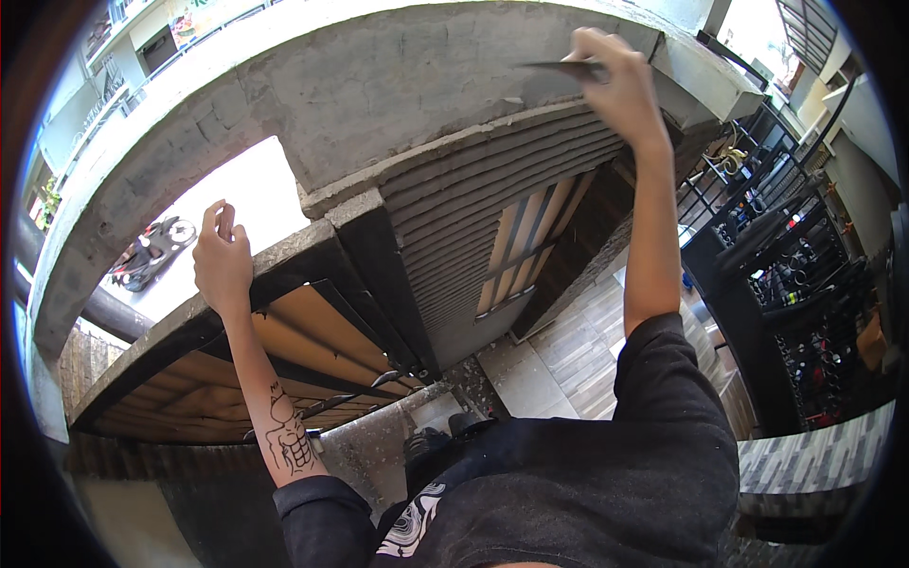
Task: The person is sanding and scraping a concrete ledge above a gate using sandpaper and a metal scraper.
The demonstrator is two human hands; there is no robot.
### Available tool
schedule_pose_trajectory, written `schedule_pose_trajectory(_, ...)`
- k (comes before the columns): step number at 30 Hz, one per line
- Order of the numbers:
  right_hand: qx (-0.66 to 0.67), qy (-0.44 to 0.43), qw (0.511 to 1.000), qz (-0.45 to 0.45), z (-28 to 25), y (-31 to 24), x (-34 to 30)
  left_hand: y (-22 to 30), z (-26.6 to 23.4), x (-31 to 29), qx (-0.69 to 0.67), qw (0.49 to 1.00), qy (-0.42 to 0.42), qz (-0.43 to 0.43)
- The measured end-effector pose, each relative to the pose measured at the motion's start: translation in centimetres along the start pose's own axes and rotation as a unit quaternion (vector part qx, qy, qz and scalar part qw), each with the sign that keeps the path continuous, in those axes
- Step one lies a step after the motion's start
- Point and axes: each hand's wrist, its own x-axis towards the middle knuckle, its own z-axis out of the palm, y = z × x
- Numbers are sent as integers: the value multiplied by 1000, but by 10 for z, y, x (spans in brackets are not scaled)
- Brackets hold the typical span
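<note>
My right hand [617,87] is raised at the upper right, its fingers closed round a putty knife [561,67]. The knife's thin dark blade points left, in front of the grey, patchily plastered beam [379,99]; whether it touches the surface I cannot tell. Low on the beam, near the blade, a small pale patch [512,100] shows. On the left, my left hand [223,260] is held up by the top edge of the black-framed gate [295,250], with its fingers curled. What they hold, if anything, is hidden.
Grey ribbed wall [473,189] lies below the beam, beside a slatted window [535,241]. Through the opening at left a motorcycle [151,254] shows outside. A black rack with many small items [805,312] stands at right. Tiled floor [568,364] lies below.
</note>
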Motion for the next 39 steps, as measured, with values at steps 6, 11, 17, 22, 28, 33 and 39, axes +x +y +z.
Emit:
schedule_pose_trajectory(6,-93,-2,994,-62,33,2,-11,2,1,0,-22,1000,2,12)
schedule_pose_trajectory(11,-7,7,1000,-16,2,-1,-8,3,-2,-2,-7,1000,-6,-7)
schedule_pose_trajectory(17,-78,-38,994,-72,12,8,-4,10,-1,0,-13,1000,-7,-4)
schedule_pose_trajectory(22,17,7,1000,5,8,-3,0,-11,1,4,-62,998,2,15)
schedule_pose_trajectory(28,-5,22,999,-44,4,-9,2,0,3,1,-52,999,-4,1)
schedule_pose_trajectory(33,-85,-56,989,-107,34,-20,-11,7,-5,-2,-31,999,-13,-5)
schedule_pose_trajectory(39,-35,-33,999,-14,3,-21,8,6,-3,-2,-36,999,-6,0)
